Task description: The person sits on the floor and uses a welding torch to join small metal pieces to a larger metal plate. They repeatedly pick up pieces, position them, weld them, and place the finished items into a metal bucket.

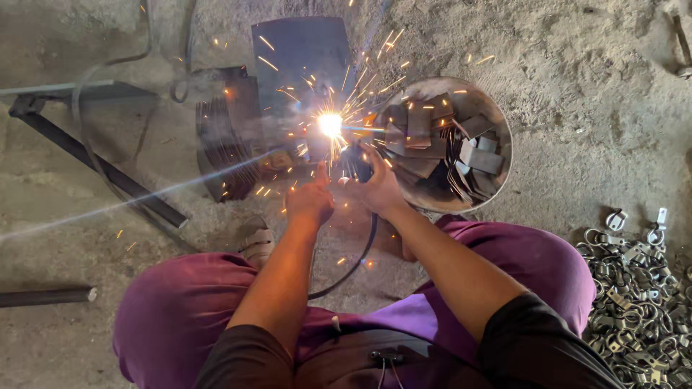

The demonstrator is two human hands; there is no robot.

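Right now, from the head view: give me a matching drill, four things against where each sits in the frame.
Things:
1. round metal bowl of flat steel pieces
2. heap of small silver metal clamps
3. long black metal bar
4. bright white welding arc

Places:
A. on the ground at far left
B. just beyond the hands, mid-frame
C. bottom right corner
D. right of the sparks, by the right hand

Pairs: 1-D, 2-C, 3-A, 4-B
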